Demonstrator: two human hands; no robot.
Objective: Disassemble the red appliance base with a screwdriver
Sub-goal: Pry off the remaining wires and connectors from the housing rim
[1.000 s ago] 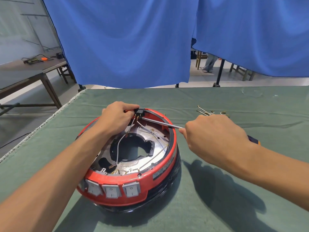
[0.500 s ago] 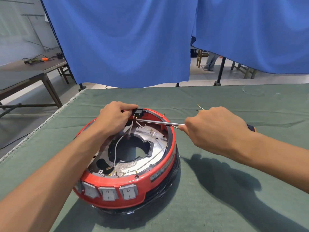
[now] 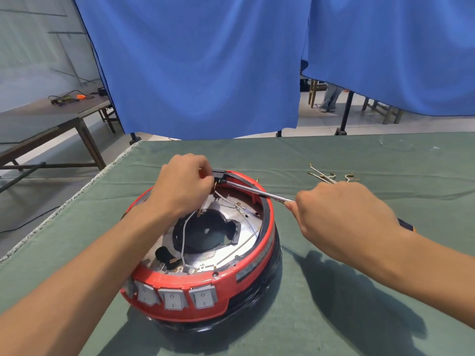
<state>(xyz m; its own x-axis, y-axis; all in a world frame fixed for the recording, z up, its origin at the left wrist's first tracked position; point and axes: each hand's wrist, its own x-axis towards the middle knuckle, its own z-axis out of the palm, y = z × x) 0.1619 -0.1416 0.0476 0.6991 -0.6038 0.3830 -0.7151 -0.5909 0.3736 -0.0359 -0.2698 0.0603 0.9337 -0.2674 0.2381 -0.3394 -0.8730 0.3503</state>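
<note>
The red appliance base (image 3: 257,268) lies upside down on the green table cloth (image 3: 359,317), its shiny metal inside and white wires exposed, three grey switches on its near side. My left hand (image 3: 182,186) is curled at the far rim, pinching a small black connector block (image 3: 220,173). My right hand (image 3: 341,219) grips the screwdriver (image 3: 257,191); its steel shaft runs left across the rim and its tip meets the black block. The orange and black handle end shows behind my wrist.
Several loose white wires with brass terminals (image 3: 326,176) lie on the cloth beyond my right hand. Blue curtains (image 3: 205,60) hang behind the table. A wooden table (image 3: 51,116) stands at the far left. The cloth's left edge runs diagonally.
The screwdriver shaft has risen from inside the base up to the black block at the rim. My left hand has stayed at that block.
</note>
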